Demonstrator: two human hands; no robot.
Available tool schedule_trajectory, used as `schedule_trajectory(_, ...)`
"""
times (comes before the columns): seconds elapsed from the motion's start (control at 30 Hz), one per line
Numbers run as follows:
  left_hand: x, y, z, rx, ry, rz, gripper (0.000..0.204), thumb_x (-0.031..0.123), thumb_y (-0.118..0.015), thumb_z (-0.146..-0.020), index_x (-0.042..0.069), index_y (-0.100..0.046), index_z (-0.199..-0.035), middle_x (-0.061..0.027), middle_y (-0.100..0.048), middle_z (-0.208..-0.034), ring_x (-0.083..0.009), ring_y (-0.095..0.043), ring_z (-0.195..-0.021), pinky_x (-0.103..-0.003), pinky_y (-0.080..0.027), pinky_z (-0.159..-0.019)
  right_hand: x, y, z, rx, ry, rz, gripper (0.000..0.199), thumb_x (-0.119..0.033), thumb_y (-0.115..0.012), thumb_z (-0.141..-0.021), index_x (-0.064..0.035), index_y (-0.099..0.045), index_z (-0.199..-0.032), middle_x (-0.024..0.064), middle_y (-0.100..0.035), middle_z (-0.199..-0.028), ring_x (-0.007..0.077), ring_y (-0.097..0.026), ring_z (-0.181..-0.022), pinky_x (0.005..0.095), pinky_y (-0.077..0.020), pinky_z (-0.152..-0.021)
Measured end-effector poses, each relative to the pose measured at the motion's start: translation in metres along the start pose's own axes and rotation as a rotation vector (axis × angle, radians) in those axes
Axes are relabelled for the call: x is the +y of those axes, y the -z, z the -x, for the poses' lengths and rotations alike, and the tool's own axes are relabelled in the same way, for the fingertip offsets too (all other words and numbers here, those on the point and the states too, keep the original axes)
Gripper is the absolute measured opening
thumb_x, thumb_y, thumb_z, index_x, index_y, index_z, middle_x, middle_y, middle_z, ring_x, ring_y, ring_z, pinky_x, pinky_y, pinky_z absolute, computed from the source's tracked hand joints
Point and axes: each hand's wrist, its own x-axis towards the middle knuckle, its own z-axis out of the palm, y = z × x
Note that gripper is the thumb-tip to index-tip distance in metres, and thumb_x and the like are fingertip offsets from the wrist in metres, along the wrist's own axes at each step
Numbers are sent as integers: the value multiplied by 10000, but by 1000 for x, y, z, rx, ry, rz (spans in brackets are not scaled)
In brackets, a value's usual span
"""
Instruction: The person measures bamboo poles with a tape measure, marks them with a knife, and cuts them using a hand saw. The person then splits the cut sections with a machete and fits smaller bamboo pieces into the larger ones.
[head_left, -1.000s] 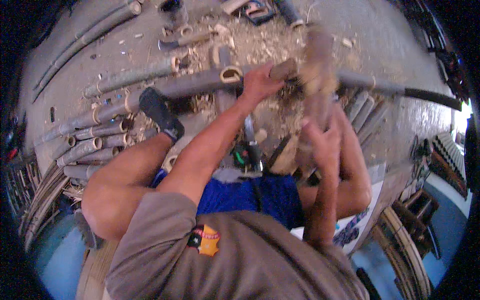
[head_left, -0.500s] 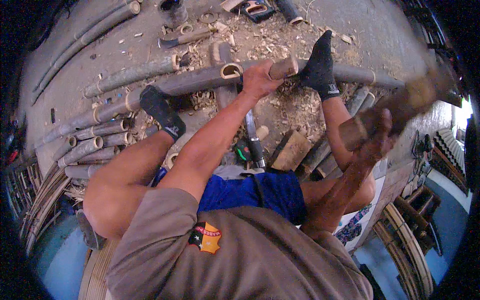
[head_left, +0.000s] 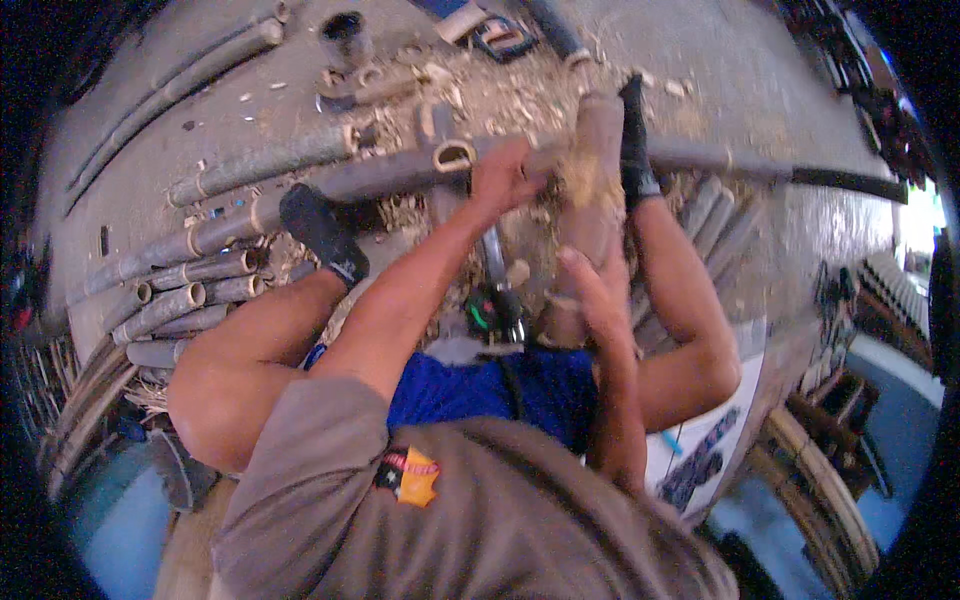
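— What is the left hand (head_left: 505,178) on?

— It is clenched around a long bamboo pole (head_left: 400,172), dark grey-brown with paler rings at the joints. The pole lies on the concrete floor (head_left: 760,90), its long axis running from the left of the view to the right, and it narrows to a dark tip far right.

— And the right hand (head_left: 592,292)?

— It is wrapped around the lower end of a thick wooden club (head_left: 592,190), pale brown and blurred. The club's long axis runs away from the person, its far end over the pole just beside the left hand.

— Where do the feet sit?

— Both wear black socks. The left foot (head_left: 325,232) rests against the pole left of the hand; the right foot (head_left: 634,140) presses it on the other side, so the grip falls between them.

— What lies around?

— Pale wood chips (head_left: 500,95) scattered under the pole, and a row of short cut bamboo sections (head_left: 190,285) to the left, their open ends showing.
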Motion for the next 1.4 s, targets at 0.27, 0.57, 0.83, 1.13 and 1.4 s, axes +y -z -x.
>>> schedule_trajectory(0.27,2,46,18,104,4,255,462,256,-826,-708,72,-665,-1100,-159,-717,-977,-323,-704,-886,-414,-549,-792,-6,29,3,100,281,113,747,-294,-663,-910,34,-365,-1512,154,-532,-1415,277,-510,-1298,358,-375,-1101)
schedule_trajectory(0.57,21,141,-103,402,201,540,287,207,-731,-848,6,-635,-1029,-40,-702,-939,-142,-639,-857,-314,-516,-802,42,15,-23,101,98,57,841,-257,-700,-882,15,-280,-1558,182,-438,-1507,296,-453,-1351,374,-334,-1136)
schedule_trajectory(0.83,-189,259,-236,1018,325,1012,263,277,-697,-916,65,-557,-984,-43,-574,-710,-207,-557,-577,-376,-518,-587,27,-11,-44,76,77,96,866,-326,-690,-863,34,-300,-1548,183,-454,-1480,280,-463,-1335,363,-344,-1119)
schedule_trajectory(1.13,-236,253,-242,994,319,1037,200,226,-667,-898,65,-555,-935,-63,-567,-679,-211,-551,-586,-384,-509,-623,21,-13,-37,90,36,27,918,-379,-708,-851,20,-277,-1558,194,-446,-1474,295,-478,-1312,386,-371,-1094)
schedule_trajectory(1.4,-91,213,-116,845,277,1047,184,187,-653,-873,68,-513,-857,-63,-523,-637,-188,-510,-551,-387,-489,-605,28,-27,-15,102,245,337,1023,-350,-800,-769,-11,-263,-1571,188,-464,-1470,301,-470,-1336,391,-348,-1132)
